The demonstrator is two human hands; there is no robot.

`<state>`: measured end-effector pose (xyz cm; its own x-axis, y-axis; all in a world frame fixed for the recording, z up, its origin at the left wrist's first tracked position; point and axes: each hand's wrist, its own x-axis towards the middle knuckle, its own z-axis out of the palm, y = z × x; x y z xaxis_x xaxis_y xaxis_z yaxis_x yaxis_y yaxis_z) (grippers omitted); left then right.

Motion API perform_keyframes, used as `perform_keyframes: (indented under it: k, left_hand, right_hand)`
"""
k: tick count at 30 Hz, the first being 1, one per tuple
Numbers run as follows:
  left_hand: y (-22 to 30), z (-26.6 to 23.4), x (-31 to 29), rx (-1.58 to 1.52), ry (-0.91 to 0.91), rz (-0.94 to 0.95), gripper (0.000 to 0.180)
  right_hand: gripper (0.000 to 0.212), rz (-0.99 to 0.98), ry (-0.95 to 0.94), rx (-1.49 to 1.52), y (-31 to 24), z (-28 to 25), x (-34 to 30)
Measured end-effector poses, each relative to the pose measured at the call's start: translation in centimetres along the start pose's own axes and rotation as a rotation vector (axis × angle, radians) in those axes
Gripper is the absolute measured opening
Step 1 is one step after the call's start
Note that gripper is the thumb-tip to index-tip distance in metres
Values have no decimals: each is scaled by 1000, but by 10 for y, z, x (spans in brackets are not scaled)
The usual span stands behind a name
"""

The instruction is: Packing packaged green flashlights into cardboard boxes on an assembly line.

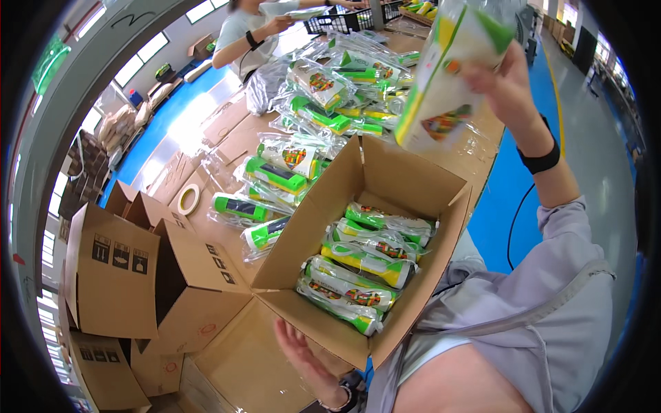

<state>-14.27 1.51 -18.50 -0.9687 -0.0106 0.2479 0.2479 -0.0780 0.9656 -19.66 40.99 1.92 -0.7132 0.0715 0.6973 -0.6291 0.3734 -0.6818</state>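
My right hand (pixel 506 82) is raised above the table at the upper right, its fingers closed on a clear plastic bag package (pixel 441 89) printed in white, green and yellow. Motion blurs this package a little. Below it stands an open cardboard box (pixel 413 168), tilted in the view. Inside lie several bagged green, white and yellow packages (pixel 358 289), side by side in a row. By the near left outer side of the box is my left hand (pixel 303 358), with its fingers stretched out; whether it touches the cardboard I cannot tell.
A pile of similar bagged packages (pixel 323 96) spreads across the cardboard-covered table. Open cartons (pixel 117 261) crowd the left side, near a tape roll (pixel 189 199). Across the table, a person (pixel 241 34) works by black crates (pixel 337 22). A grey post (pixel 45 138) rises at left.
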Motion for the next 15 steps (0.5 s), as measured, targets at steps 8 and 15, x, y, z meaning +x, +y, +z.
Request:
perform_keyframes:
  k: [8,15]
  left_hand:
    - [153,-37,32,824,-340,642,76]
    - [158,3,59,1040,-1008,484,63]
  right_hand:
    - [60,-307,-214,-221,-10,82,11]
    - [56,-15,-778,-782,11,99,-18]
